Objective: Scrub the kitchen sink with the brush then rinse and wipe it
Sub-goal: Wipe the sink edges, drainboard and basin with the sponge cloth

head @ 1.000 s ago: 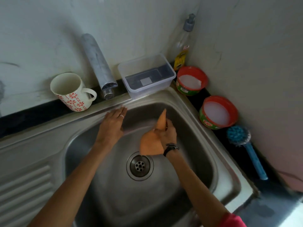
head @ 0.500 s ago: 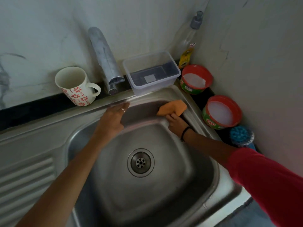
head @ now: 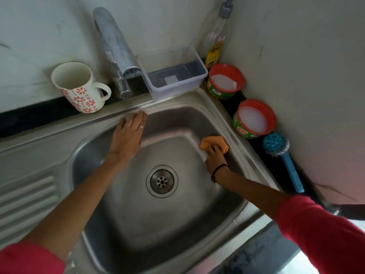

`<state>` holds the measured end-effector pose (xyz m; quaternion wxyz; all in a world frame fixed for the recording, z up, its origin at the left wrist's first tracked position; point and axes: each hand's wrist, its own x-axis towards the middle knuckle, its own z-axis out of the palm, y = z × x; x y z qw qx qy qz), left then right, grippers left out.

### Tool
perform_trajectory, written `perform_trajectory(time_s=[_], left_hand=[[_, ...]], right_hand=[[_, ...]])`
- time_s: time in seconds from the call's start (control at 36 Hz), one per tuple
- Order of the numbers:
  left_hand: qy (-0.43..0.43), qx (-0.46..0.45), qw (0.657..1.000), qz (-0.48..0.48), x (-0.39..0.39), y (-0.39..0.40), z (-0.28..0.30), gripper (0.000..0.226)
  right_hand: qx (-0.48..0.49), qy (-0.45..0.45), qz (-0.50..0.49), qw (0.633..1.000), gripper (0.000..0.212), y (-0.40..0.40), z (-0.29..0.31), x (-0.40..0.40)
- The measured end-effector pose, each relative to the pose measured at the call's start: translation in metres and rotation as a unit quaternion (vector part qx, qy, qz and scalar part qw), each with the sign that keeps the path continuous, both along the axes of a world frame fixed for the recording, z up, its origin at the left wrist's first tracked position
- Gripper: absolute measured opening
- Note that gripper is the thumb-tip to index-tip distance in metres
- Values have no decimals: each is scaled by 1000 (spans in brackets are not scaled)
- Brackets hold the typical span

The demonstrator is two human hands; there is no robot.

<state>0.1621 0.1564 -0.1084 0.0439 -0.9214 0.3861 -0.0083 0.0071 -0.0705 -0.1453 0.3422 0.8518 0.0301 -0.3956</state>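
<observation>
A steel sink [head: 122, 218] with a round drain [head: 162, 181] fills the middle of the view. My right hand [head: 215, 158] presses an orange cloth [head: 214, 144] against the basin's right inner wall, fingers curled on it. My left hand [head: 129, 135] rests flat with straight fingers on the back rim of the basin. A blue dish brush [head: 284, 155] lies on the dark ledge to the right of the sink, apart from both hands.
On the back ledge stand a chrome tap [head: 116, 56], a white mug with red flowers [head: 79, 88] and a clear plastic box [head: 173, 74]. Two red-rimmed soap tubs [head: 226, 81] [head: 253, 118] and a pump bottle [head: 216, 36] line the corner. A ribbed drainboard [head: 23, 198] lies left.
My right hand has slid the orange cloth from the back right corner of the basin down along the right wall. My left hand has stayed on the back rim.
</observation>
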Motion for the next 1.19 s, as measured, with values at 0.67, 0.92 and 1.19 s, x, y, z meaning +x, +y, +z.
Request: perform_trajectory(time_s=[0.67,0.92,1.19], left_hand=[[30,35,994,102,-30,71,6,77],[45,36,993,101,-44,82,1,80],[52,57,990,116,-46,97,7,80]], right_hand=[[27,35,-275,960,44,67,18,-77],[97,53,-291,950,35,117,37,-80],[334,123,-270,895,37,208,28,-70]])
